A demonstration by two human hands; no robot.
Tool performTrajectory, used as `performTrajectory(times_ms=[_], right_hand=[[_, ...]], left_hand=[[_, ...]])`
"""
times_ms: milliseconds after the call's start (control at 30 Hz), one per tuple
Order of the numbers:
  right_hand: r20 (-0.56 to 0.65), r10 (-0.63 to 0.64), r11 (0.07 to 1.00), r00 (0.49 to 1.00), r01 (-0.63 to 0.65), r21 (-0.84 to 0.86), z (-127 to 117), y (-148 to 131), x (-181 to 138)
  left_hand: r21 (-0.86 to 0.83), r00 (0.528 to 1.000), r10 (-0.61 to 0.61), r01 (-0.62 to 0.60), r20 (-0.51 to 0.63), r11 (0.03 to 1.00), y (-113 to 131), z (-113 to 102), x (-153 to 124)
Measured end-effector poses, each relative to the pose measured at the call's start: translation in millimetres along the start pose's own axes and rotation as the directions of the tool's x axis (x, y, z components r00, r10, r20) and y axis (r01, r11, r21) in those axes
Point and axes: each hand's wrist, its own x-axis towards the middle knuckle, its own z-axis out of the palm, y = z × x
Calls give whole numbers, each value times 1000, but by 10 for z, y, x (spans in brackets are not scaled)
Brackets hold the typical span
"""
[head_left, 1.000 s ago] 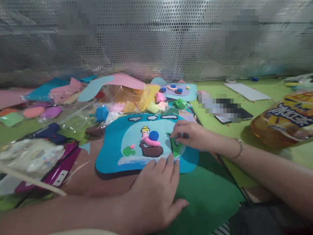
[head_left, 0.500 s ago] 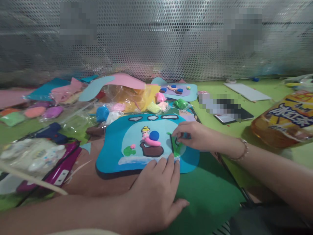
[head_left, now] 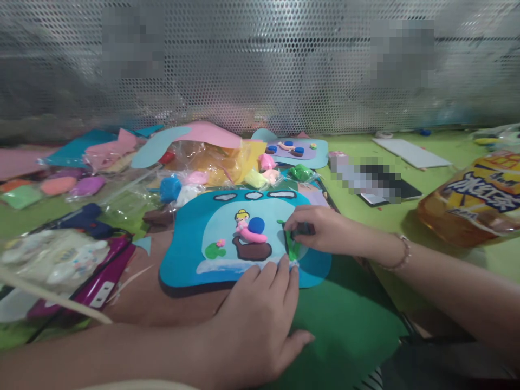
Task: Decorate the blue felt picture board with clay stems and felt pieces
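Note:
A blue foam board [head_left: 179,238] with a pale inner panel lies in front of me, bearing clay shapes. A pink clay figure [head_left: 254,236] with a yellow hat and a blue ball sits above a brown clay boat [head_left: 254,250]. At the panel's right is a green clay plant [head_left: 291,246] with a dark edge. My left hand [head_left: 264,314] lies flat across the board's lower edge, fingers stretched out and fingertips close to the plant's base. My right hand [head_left: 314,230] has its fingers pinched over the plant's upper part; what sits between the fingertips is hidden.
Bagged clay lumps [head_left: 170,188] and coloured foam sheets [head_left: 207,134] spread behind the board. On the left are a glue gun [head_left: 83,219] and a magenta power strip [head_left: 103,271]. A bottle of amber drink [head_left: 471,200] and a phone [head_left: 390,184] are on the right.
My right hand has shifted very slightly, its fingers still pinched at the green plant. My left hand stays in place on the board.

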Motion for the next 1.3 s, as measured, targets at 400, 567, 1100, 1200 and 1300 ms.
performTrajectory(times_ms=[400, 567, 1100, 1200, 1300], right_hand=[[-38, -24, 999, 999, 25, 24, -10, -24, -6], [-31, -27, 999, 999, 27, 18, -4, -9, -7], [17, -4, 1000, 1000, 4, 20, 14, -17, -30], [13, -10, 1000, 1000, 10, 15, 18, -14, -34], [6, -12, 1000, 1000, 11, 14, 18, -23, -29]], left_hand=[[-5, 1000, -10, 10, -4, 1000, 7, 32, -5], [4, 1000, -4, 4, -9, 1000, 5, 25, 0], [15, 1000, -10, 10, 5, 1000, 20, 19, 11], [-2, 1000, -15, 15, 15, 1000, 10, 27, 4], [-20, 1000, -14, 14, 27, 1000, -8, 26, 7]])
